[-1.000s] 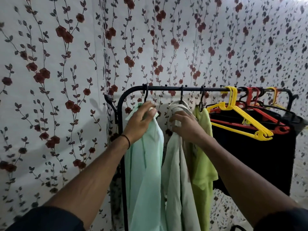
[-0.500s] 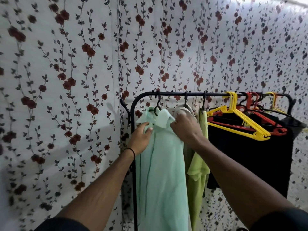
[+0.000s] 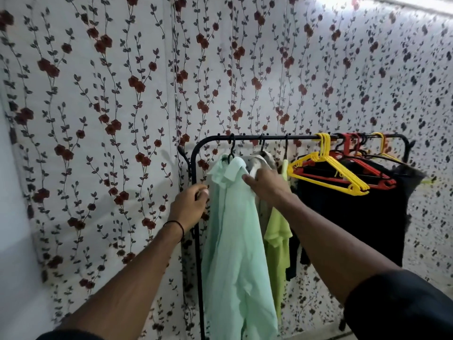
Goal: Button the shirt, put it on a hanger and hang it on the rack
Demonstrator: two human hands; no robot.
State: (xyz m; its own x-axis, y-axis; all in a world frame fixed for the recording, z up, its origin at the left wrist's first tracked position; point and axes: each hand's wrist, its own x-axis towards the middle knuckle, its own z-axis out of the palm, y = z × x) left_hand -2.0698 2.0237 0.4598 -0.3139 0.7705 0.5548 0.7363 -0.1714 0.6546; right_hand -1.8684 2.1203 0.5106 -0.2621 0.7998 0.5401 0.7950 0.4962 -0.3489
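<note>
The mint-green shirt (image 3: 235, 241) hangs limp and a little creased from a black hanger (image 3: 231, 153) hooked at the left end of the black rack (image 3: 247, 137), its collar flopped open at the top. The right hand (image 3: 267, 185) presses on the collar's right side, fingers curled into the cloth. The left hand (image 3: 190, 204) sits just beside the shirt's left edge, fingers bent together at the rack's upright post. No label or writing shows anywhere on the shirt.
</note>
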